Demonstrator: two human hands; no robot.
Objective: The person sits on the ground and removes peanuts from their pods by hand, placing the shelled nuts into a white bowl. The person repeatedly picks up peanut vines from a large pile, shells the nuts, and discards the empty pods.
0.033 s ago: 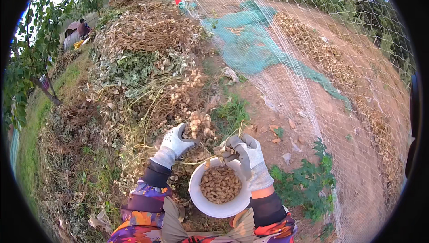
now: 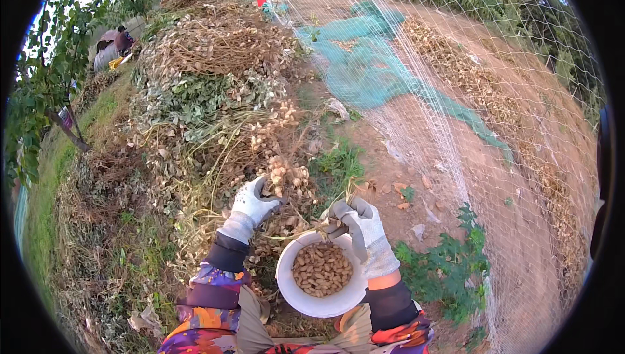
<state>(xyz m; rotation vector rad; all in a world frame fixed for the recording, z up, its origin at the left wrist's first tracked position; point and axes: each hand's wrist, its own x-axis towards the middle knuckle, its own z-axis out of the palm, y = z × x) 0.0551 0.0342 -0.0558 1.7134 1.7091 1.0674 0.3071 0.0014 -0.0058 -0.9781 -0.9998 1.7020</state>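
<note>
The gloved left hand (image 2: 252,203) is half open, thumb apart from the curled fingers, just beside a cluster of peanuts (image 2: 278,173) on the heap of dried plants (image 2: 208,48); whether it touches them I cannot tell. The gloved right hand (image 2: 362,225) is closed around a dry stalk (image 2: 350,190) at the edge of a white bucket (image 2: 319,308) holding loose peanuts (image 2: 322,269).

The left hand (image 2: 252,203) and right hand (image 2: 367,229) are gloved in white, with grey fingers (image 2: 342,210). At six o'clock, the white bowl (image 2: 319,306) surrounds tan peanuts (image 2: 322,269). Sleeves (image 2: 202,320) at five and seven are blotched purple, orange and red. Netting (image 2: 364,84) at one is teal; the leafy plant (image 2: 449,266) at four, green.
</note>
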